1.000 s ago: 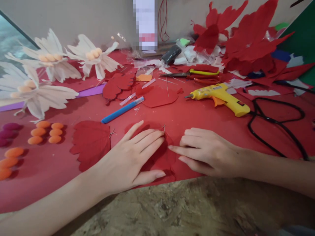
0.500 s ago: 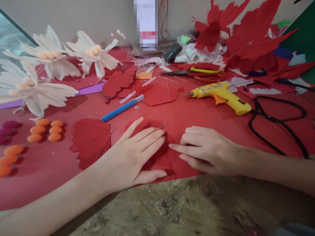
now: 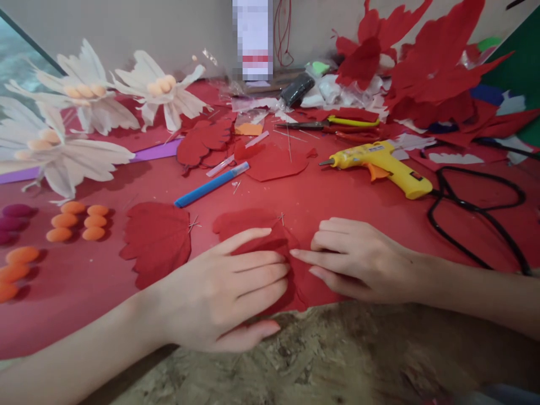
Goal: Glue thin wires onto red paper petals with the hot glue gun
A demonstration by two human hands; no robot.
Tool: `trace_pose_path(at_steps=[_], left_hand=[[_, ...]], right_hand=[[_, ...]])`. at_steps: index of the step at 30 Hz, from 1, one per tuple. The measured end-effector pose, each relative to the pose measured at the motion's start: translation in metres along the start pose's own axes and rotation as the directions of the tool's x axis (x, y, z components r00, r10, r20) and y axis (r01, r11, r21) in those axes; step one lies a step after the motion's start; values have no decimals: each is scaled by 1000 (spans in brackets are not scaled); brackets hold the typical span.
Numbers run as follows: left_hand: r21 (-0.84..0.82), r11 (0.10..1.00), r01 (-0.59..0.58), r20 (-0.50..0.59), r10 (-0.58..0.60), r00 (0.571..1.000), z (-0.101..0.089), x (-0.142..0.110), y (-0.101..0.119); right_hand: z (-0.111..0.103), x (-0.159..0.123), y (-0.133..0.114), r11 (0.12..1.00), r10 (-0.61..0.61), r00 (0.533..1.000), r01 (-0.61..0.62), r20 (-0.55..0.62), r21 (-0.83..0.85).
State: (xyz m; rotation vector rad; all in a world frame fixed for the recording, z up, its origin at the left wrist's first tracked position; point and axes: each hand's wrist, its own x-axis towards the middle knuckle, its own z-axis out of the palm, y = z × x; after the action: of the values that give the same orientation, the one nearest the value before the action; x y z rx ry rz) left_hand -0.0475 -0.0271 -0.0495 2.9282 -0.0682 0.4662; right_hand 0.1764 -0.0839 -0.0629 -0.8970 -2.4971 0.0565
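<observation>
My left hand lies flat over a red scalloped petal at the table's near edge, with its fingers stretched out and covering much of it. Thin wire ends stick out of the petal's right end. From the right, the extended index finger of my right hand touches the thin red material beside the left fingertips. Its other fingers are curled, the thumb sits apart, and I see nothing held in it. Left of them rests a second red petal with crossed wire ends.
A yellow glue gun with a black cord lies at right. Behind are a blue pen-like tool, pliers and red cut pieces. White flowers and orange pompoms occupy the left; large red flowers stand back right.
My left hand has slid down toward the table edge, uncovering the petal's upper part, and its forefinger has come in toward the other fingers. My right hand has barely moved.
</observation>
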Motion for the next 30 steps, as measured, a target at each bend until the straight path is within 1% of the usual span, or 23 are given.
trace_pose_path(at_steps=[2,5,7,8,9,11,13,14,16,18,20,22,23,25,27,28,30], left_hand=[[-53,998,-28,4,29,1000,-2,1,2],[-180,982,-56,8,58,998,-3,2,6],[-242,969,-46,-1,47,999,-3,2,8],[-245,969,-26,-18,22,1000,-3,1,10],[-222,975,11,-50,-22,999,-3,1,12],[-101,984,146,-108,-157,982,-2,1,15],[79,953,293,-114,-284,952,0,1,18],[163,925,342,-89,-331,939,2,1,20],[273,885,377,-12,-389,921,5,2,22],[302,873,382,52,-415,908,8,2,24],[308,873,378,87,-422,902,10,2,24],[316,870,379,94,-426,900,11,2,23],[320,867,381,84,-427,900,11,2,22],[325,859,395,54,-434,899,11,1,19],[315,858,406,64,-446,893,10,2,17],[302,860,411,95,-456,885,9,2,16],[276,865,418,167,-472,866,8,3,15]], right_hand=[[0,0,0,1000,-1,1000,1,0,8],[1,-1,1,1000,-6,1000,6,0,6],[1,-1,1,1000,-6,1000,6,8,-1],[1,0,1,1000,-1,1000,1,16,-9],[1,0,0,1000,7,1000,-6,27,-19],[2,1,-1,998,31,998,-28,52,-52],[3,3,-2,993,64,995,-55,82,-103],[3,4,-3,990,80,992,-67,101,-128],[4,6,-4,982,104,985,-79,140,-171],[4,6,-5,977,115,980,-82,165,-195],[2,7,-5,977,120,978,-86,170,-195],[-2,9,-6,976,140,982,-115,127,-187],[-6,11,-5,973,161,983,-143,86,-183],[-14,17,-2,959,213,976,-216,-32,-182],[-24,24,5,937,275,952,-297,-132,-184],[-28,28,10,921,314,935,-342,-165,-186],[-35,38,25,878,409,892,-442,-191,-185]])
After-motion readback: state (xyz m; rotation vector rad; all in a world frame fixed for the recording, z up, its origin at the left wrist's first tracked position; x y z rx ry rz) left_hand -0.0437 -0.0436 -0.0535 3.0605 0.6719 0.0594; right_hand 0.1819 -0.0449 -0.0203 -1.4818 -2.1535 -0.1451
